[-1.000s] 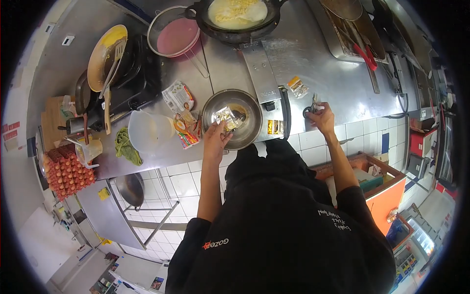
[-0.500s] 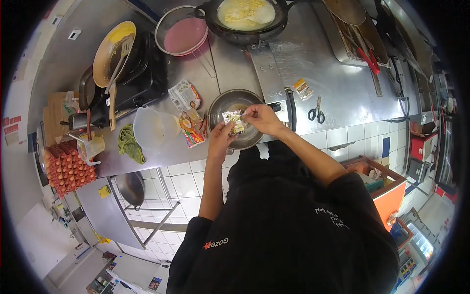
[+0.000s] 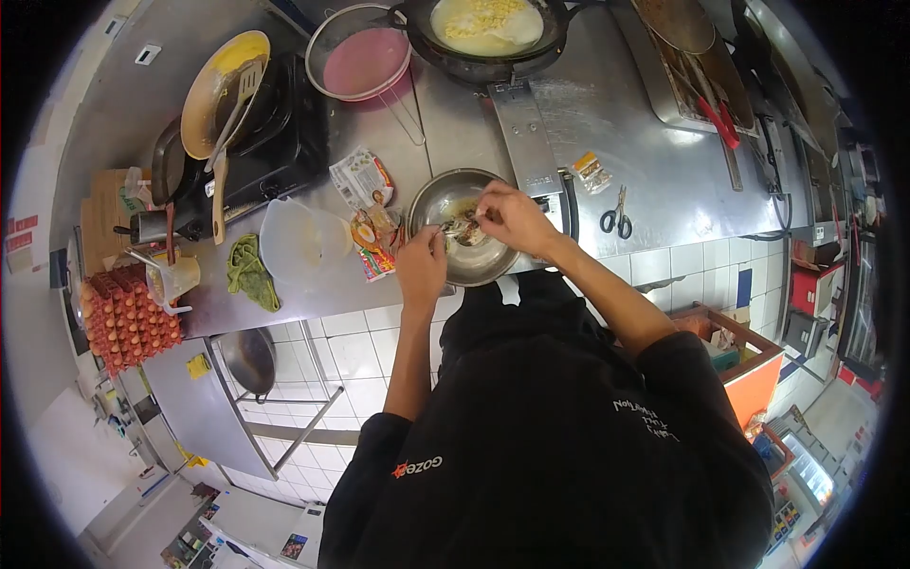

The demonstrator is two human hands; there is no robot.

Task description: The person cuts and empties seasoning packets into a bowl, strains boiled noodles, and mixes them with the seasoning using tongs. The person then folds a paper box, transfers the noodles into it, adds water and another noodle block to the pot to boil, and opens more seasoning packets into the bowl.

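Note:
Over a round metal bowl (image 3: 474,269), my left hand (image 3: 423,267) and my right hand (image 3: 519,222) pinch a small seasoning packet (image 3: 461,229) from either side. Some pale yellowish contents lie at the bottom of the bowl, partly hidden by my fingers and the packet. Left of the bowl are a white-backed wrapper (image 3: 361,180) and a red and yellow food packet (image 3: 375,248). To the right, another small packet (image 3: 592,174) lies near dark-handled scissors (image 3: 617,218).
A wok (image 3: 559,43) holding pale and yellow food stands at the back, beside a mesh strainer (image 3: 317,63). At left are a frying pan (image 3: 201,100) with a spatula, a translucent tub (image 3: 287,242), a green cloth (image 3: 249,272) and stacked eggs (image 3: 131,321). Red-handled tongs (image 3: 722,125) lie far right.
The packet has tipped lower into the bowl and now looks crumpled between my fingers. My left hand has turned over and shifted slightly left; both hands still grip the packet.

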